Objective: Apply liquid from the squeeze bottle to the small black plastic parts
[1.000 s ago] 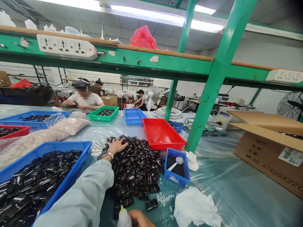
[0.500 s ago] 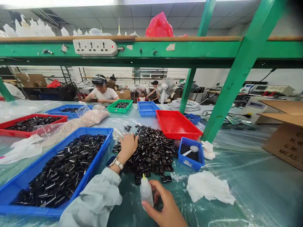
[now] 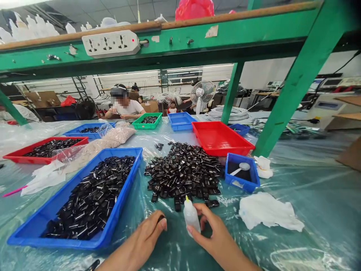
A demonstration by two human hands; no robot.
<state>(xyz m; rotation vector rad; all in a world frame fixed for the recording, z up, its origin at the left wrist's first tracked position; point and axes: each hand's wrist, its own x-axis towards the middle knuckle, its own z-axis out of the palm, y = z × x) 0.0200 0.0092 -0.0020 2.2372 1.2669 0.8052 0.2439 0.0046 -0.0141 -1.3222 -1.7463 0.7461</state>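
My right hand [image 3: 216, 235] is wrapped round a small white squeeze bottle [image 3: 191, 217] with a yellow tip, held upright at the near edge of a pile of small black plastic pieces [image 3: 186, 171]. Left of the bottle, my left hand [image 3: 148, 233] is closed with its fingers curled. A bit of a black plastic piece [image 3: 161, 218] shows between its thumb and fingers; the rest is hidden. The pile lies loose on the plastic-covered table just beyond both hands.
A blue tray [image 3: 113, 222] of black pieces stands left. Behind the pile is a red tray [image 3: 222, 137]; at right are a blue box [image 3: 238, 184] with a white spoon [image 3: 239, 169] and a white cloth [image 3: 267, 210]. A green post [image 3: 293, 82] rises at right. A person sits opposite.
My left hand has drawn back from the pile toward me, now with a black piece in its fingers. My right hand still holds the bottle. The view has shifted and tilted.
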